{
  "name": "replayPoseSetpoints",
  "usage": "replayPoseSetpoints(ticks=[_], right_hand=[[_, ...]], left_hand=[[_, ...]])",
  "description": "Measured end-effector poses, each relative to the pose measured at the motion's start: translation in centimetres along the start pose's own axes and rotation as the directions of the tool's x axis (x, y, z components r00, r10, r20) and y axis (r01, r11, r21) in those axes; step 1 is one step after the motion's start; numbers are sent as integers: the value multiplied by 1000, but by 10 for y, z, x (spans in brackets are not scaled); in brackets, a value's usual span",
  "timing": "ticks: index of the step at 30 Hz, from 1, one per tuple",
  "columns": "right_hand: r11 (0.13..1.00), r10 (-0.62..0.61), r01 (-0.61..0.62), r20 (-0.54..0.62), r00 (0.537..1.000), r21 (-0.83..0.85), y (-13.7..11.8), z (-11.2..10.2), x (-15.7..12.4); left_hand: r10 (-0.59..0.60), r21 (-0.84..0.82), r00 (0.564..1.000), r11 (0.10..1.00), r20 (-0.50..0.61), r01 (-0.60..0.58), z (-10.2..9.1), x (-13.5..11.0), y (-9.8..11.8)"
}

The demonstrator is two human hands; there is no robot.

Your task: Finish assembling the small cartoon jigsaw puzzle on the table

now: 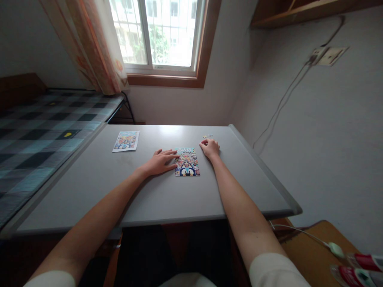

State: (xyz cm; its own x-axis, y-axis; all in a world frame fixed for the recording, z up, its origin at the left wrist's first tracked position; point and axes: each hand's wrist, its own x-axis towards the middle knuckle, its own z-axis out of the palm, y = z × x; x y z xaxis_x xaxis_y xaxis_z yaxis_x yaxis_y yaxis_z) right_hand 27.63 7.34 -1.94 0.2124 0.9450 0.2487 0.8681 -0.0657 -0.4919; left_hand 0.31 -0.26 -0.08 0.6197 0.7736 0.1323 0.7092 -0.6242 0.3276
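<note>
A small colourful jigsaw puzzle [187, 162] lies flat in the middle of the grey table [149, 195]. My left hand [161, 161] rests flat on the table with fingers stretched out, its fingertips touching the puzzle's left edge. My right hand [210, 148] sits just right of the puzzle's top corner, fingers curled down on the tabletop; I cannot make out anything in them. A few loose puzzle pieces [207, 136] lie just beyond the right hand.
A printed reference picture [126, 140] lies at the table's far left. A bed with a checked cover [38, 131] runs along the left side. A window [158, 32] and curtain [89, 44] are behind. A wooden stool [317, 243] stands at lower right.
</note>
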Motion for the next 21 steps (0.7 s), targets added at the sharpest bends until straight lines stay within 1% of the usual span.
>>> replayPoseSetpoints(ticks=[4, 7, 11, 14, 18, 19, 21], right_hand=[[997, 25, -25, -5, 1000, 75, 0, -2, 1], [992, 13, -9, -24, 1000, 127, 2, -3, 0], [965, -8, 19, -42, 999, 261, 5, -6, -2], [913, -30, 41, -34, 999, 405, 0, -8, -6], [775, -136, 95, 18, 991, 624, -20, -7, -14], [748, -169, 107, 33, 985, 655, -25, -7, -17], [732, -223, 122, 67, 972, 670, -35, -5, -22]], left_hand=[[3, -2, 1000, 1000, -2, -3, 1, 0, -1], [8, -3, 1000, 1000, -5, -8, 2, 0, -1], [12, -2, 1000, 1000, -4, -12, 2, 1, -1], [11, 0, 1000, 1000, -4, -11, 1, 1, -1], [9, 5, 1000, 1000, -10, -9, 1, 0, -1], [8, 5, 1000, 1000, -9, -8, 1, 0, -1], [6, 4, 1000, 1000, -6, -6, 1, 0, -1]])
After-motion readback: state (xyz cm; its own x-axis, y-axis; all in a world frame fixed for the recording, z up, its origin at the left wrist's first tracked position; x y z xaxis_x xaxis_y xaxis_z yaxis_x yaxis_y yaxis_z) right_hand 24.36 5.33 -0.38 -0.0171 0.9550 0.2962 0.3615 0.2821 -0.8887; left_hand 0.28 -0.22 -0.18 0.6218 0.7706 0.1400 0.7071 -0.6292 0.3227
